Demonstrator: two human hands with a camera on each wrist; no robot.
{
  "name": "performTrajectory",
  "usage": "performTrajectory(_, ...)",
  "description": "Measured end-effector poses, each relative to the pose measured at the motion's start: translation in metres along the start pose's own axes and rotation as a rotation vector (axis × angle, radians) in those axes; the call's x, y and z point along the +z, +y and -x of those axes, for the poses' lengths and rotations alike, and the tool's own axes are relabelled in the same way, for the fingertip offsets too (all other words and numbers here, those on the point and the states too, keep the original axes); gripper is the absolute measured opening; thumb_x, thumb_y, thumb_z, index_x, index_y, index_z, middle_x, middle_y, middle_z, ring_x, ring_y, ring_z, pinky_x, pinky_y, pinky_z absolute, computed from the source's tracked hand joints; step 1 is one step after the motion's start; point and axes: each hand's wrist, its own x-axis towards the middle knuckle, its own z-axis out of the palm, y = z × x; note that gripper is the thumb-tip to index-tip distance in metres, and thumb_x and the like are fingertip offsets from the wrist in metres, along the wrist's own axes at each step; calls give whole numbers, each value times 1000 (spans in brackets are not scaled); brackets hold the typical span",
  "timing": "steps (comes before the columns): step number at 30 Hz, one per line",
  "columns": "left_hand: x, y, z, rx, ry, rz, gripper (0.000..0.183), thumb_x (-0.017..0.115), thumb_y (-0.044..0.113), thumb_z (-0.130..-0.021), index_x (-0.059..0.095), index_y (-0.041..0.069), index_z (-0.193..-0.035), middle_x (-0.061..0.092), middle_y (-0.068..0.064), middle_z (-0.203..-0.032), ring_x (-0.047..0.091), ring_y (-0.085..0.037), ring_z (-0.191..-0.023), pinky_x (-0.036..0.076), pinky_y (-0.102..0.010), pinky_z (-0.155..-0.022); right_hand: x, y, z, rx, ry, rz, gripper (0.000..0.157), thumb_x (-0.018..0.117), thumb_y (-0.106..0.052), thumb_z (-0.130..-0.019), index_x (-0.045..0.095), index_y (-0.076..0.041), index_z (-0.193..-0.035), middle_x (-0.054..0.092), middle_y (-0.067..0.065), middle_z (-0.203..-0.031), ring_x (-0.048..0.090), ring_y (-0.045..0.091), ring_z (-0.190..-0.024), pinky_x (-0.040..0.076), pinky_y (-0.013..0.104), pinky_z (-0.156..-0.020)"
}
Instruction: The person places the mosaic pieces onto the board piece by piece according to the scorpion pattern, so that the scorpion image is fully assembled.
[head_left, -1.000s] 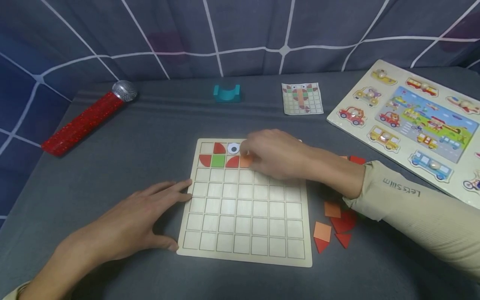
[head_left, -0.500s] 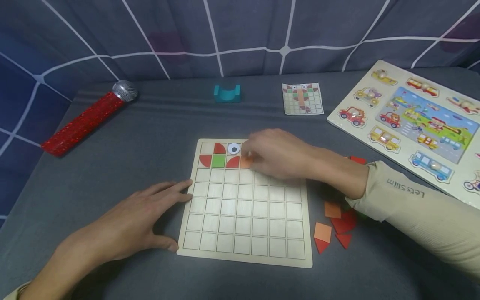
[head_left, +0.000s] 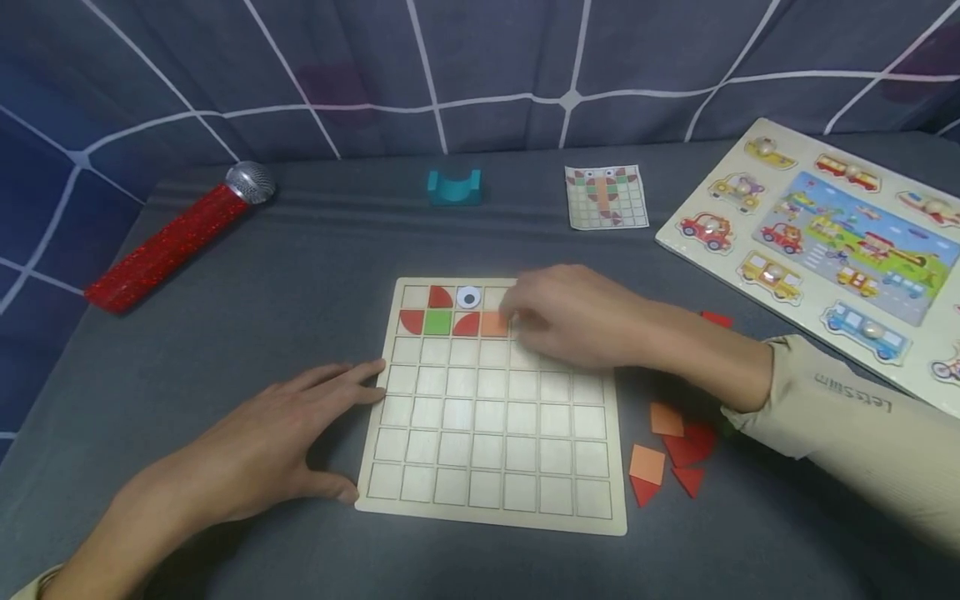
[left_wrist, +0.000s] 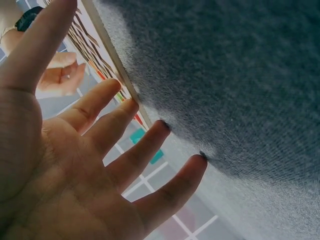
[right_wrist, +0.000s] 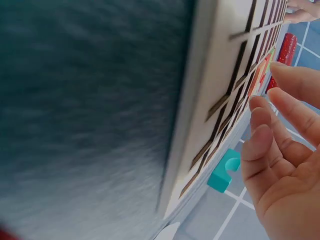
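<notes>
I judge the step in hand is placing tiles: the orange tile [head_left: 493,323] lies in the second row of the board [head_left: 491,521], beside the right hand [head_left: 573,321], its fingers bent, thumb slightly parted, holding nothing. The left hand [head_left: 277,442] spreads wide at the board's left edge. Next seems to call for reaching the loose tiles [head_left: 647,464]. I read "Let'sSlim", upside down, on the sleeve [head_left: 847,442].

My head camera looks from above, forward and down, at the square pale wooden grid board [head_left: 487,417]. The wrist cameras, tilted sideways, look from very near along my left grip [left_wrist: 82,167] and my right grip [right_wrist: 287,182]. All three views share this board and a small teal notched block [head_left: 454,193].
</notes>
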Motion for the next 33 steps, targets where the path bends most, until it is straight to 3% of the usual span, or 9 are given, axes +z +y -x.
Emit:
performTrajectory(5, 0, 1, -1, -5, -6, 0, 95, 89, 53, -61, 49, 30, -143, 34, 4, -157, 34, -33, -139, 37, -69, -96, -4, 3, 26, 58, 4, 14, 20, 68, -4, -85, 73, -11, -102, 67, -2, -95, 61, 14, -86, 51, 38, -82)
performTrajectory(15, 0, 2, -2, -15, -15, 9, 95, 90, 52, -60, 49, 30, -143, 34, 3, -157, 34, -33, -139, 37, -69, -96, -17, 18, 75, 155, 25, 95, 28, 80, -14, -82, 73, -16, -109, 61, -5, -100, 54, 10, -80, 48, 34, -69)
performTrajectory(23, 0, 3, -2, -29, -20, 10, 95, 90, 51, -60, 49, 31, -143, 34, 3, -156, 33, -33, -140, 36, -68, -98, -29, 36, 98, 286, -20, 126, 49, 84, -32, -79, 67, -17, -122, 55, -3, -93, 48, 10, -69, 41, 27, -55)
performTrajectory(27, 0, 3, -2, -24, -16, 9, 94, 90, 51, -61, 49, 30, -143, 34, 4, -157, 33, -33, -140, 37, -68, -98, -30, 42, 106, 312, -30, 156, 62, 84, -39, -78, 62, -14, -129, 58, -2, -99, 50, 12, -75, 42, 30, -59)
performTrajectory(33, 0, 2, -1, -22, -18, 8, 93, 89, 52, -61, 50, 29, -142, 33, 4, -157, 33, -33, -140, 37, -68, -97, -26, 45, 112, 352, -60, 190, 66, 85, -39, -77, 61, -10, -131, 63, -1, -104, 54, 15, -84, 46, 35, -67)
